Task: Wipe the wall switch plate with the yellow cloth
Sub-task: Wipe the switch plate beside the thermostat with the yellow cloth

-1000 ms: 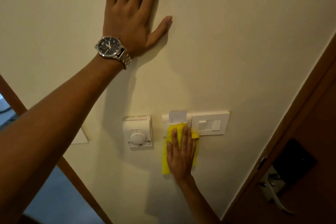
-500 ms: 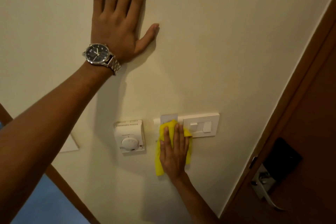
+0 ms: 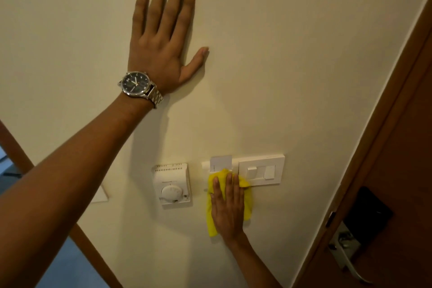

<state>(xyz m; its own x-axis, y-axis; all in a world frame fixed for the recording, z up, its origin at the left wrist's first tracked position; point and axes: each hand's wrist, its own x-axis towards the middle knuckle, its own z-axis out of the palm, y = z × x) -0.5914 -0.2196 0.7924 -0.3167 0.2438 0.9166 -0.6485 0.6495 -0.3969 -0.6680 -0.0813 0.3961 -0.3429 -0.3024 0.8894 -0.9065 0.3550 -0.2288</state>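
Observation:
A white switch plate [image 3: 261,169] is fixed low on the cream wall, with a key card [image 3: 221,162] slotted in its left part. My right hand [image 3: 228,206] lies flat on a yellow cloth [image 3: 248,203] and presses it against the wall, over the plate's lower left part. The fingertips reach the card slot. The two rocker switches on the right stay uncovered. My left hand [image 3: 163,37], with a metal wristwatch [image 3: 138,85], is spread flat on the wall well above, holding nothing.
A white thermostat with a round dial [image 3: 173,186] sits just left of the cloth. A brown door with a lever handle [image 3: 350,255] and dark lock panel stands at the right. A wooden frame edge [image 3: 88,250] runs at lower left.
The cloth and my right hand stay in about the same place on the plate's left part. The view has shifted, so my left hand appears lower in the frame.

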